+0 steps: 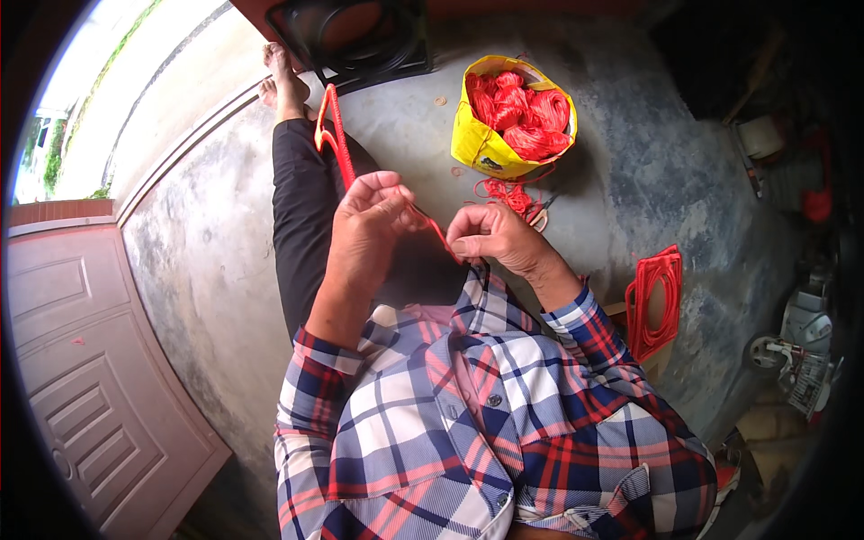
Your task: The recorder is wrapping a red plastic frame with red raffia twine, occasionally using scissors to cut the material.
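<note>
My left hand (367, 220) is closed in front of my lap, fingers curled round the near end of a narrow red cord-wrapped frame (340, 148). The frame stretches away along my dark-trousered leg, its far end bent over. From the left fingers a thin red cord (434, 225) slants down to my right hand (504, 238), whose thumb and forefinger pinch it. Just beyond the right hand lies a loose tangle of red cord (506, 193) on the floor, with scissors (540, 219) beside it. Inside the fists, the exact grip is hidden.
A yellow bag (486, 148) full of red cord hanks (531, 108) stands ahead on the concrete floor. Red frames (655, 301) lean at the right. Black frames (355, 40) stand at the far wall. A panelled door (99, 378) is at the left.
</note>
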